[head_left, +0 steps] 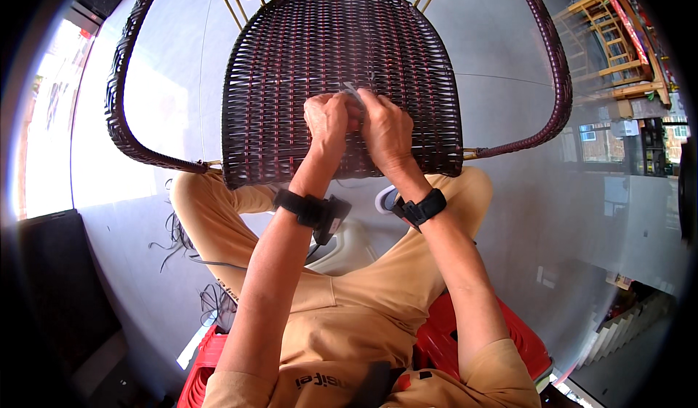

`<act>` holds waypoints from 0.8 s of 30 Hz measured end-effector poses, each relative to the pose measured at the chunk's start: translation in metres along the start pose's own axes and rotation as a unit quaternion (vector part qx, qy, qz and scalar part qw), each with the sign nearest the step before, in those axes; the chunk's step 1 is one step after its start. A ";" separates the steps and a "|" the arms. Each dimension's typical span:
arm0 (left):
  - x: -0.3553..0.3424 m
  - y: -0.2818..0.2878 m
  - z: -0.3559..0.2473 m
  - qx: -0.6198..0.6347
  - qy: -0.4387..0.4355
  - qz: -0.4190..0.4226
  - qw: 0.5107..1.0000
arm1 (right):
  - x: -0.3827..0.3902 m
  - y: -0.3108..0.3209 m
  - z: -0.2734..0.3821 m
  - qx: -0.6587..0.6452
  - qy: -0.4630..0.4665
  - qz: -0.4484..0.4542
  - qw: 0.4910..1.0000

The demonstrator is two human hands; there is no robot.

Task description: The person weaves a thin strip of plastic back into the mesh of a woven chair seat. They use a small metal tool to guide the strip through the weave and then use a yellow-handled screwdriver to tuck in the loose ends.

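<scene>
A dark brown woven rattan chair (291, 52) stands in front of me, its seat facing up between my knees. Over the front half of the seat, my left hand (327, 121) and my right hand (389, 126) are close together, both with fingers closed. A thin grey strip (352, 89) pokes out between them at the fingertips. Both hands appear to pinch it; the rest of it is hidden by my fingers. I cannot tell whether the strip is joined to the weave. Each wrist wears a black strap, the left one with a small dark box.
Curved woven armrests (560, 81) flank the seat. Loose dark strands (174, 242) lie on the grey floor at my left. Red plastic seating (502, 335) is beneath me. A wooden frame (611, 44) stands at the far right, a black panel (65, 284) at the left.
</scene>
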State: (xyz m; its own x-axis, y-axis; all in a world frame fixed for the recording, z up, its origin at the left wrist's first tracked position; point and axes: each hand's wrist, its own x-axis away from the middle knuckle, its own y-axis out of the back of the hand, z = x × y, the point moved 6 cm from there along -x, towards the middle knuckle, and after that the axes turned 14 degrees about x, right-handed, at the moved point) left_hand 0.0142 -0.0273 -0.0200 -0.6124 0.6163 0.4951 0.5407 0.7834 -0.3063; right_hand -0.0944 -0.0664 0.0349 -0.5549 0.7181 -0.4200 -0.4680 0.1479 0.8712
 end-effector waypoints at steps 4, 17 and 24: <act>0.000 0.000 0.000 0.002 -0.005 0.001 1.000 | 0.002 -0.001 0.000 0.001 0.004 -0.012 1.000; -0.010 0.000 -0.002 -0.025 -0.015 -0.024 0.999 | 0.002 0.000 0.001 0.002 -0.014 -0.006 1.000; -0.004 0.001 -0.002 0.078 0.080 0.054 0.992 | -0.014 0.025 -0.009 0.056 -0.080 0.109 0.989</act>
State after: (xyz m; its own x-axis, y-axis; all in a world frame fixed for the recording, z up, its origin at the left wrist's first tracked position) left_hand 0.0181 -0.0289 -0.0208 -0.4494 0.6864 0.5718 0.4948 0.7241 -0.4804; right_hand -0.1044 -0.0785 0.0599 -0.5137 0.8386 -0.1815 -0.2648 0.0462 0.9632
